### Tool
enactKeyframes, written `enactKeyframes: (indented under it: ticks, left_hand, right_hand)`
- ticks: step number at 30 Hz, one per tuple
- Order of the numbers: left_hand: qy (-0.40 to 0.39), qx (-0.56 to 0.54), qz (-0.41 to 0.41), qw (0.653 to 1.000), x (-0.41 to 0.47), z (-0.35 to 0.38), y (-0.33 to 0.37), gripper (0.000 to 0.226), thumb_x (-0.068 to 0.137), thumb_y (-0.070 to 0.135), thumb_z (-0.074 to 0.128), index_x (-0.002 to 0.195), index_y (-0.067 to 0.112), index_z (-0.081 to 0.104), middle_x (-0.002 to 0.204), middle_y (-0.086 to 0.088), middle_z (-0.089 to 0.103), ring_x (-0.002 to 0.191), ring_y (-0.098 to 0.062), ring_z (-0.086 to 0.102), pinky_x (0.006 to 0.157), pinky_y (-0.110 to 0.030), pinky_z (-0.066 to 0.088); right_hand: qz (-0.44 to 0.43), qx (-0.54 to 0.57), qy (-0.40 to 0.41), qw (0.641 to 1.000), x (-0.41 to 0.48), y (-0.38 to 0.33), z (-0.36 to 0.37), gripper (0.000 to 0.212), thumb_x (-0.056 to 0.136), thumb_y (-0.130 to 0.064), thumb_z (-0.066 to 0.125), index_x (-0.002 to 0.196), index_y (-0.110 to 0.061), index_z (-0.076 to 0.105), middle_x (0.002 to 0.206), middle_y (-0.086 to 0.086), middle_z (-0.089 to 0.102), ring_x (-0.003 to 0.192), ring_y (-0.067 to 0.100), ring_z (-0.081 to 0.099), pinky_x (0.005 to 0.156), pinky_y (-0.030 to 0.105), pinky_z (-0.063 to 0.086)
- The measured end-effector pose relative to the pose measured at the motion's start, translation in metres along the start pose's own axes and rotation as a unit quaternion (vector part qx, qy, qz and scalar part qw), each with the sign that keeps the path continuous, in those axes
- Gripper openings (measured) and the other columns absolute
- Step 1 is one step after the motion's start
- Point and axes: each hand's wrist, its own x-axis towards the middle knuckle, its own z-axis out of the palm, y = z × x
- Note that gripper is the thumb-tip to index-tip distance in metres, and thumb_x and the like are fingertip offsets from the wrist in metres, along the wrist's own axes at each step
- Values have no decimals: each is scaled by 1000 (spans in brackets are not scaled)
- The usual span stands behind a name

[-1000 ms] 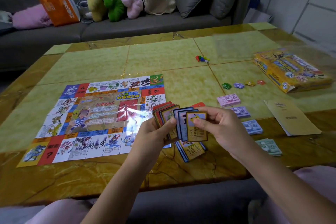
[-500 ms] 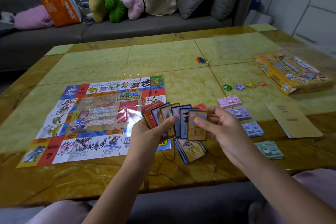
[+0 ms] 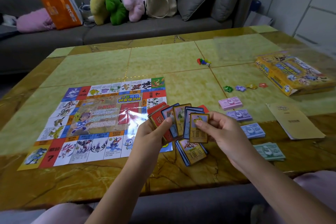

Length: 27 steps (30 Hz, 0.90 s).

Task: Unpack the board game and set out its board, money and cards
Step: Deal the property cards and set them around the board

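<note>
The colourful game board lies unfolded on the left of the marble table. My left hand grips a fan of cards, red and blue-edged ones. My right hand pinches the front yellow card of that fan. Below the hands a small pile of cards lies on the table. To the right lie stacks of play money: pink, purple, blue and green.
The yellow game box sits at the far right, with a tan booklet in front of it. Four small coloured tokens lie in a row; pawns and a die lie further back. A grey sofa with plush toys stands behind.
The cards in my left hand have spread wider into a fan. My right hand keeps its pinch on the yellow card at the front.
</note>
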Motion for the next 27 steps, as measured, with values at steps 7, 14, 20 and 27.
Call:
enactKeyframes:
  ticks: [7,14,20,27]
  left_hand:
    - [22,-14,4,1000,2,-2,1,14,91,15,57,102,10,62,90,-3,75,85,-19,73,66,-23,58]
    - [6,-19,-6,1000,2,0,-3,13,91,15,57,103,13,63,94,-5,75,89,-21,72,75,-30,57]
    - [12,18,6,1000,3,-1,-5,29,78,25,65,105,13,64,98,-7,74,95,-24,70,88,-42,53]
    - [7,55,24,998,2,1,-7,20,77,16,70,96,11,67,89,-4,76,83,-18,73,66,-23,56]
  right_hand:
    - [-36,-62,69,995,2,1,-5,4,85,-22,68,88,-20,69,84,5,73,83,18,70,85,46,55]
    - [-34,-45,51,997,1,0,-5,7,85,-17,68,92,-19,69,85,3,74,85,16,71,86,46,55]
    - [-24,-26,35,999,0,0,-5,11,88,-14,64,92,-19,72,86,3,75,87,16,71,85,40,55]
    - [12,-13,-22,1000,-4,-1,-1,15,89,-12,62,101,-13,72,93,3,75,91,16,70,85,32,56]
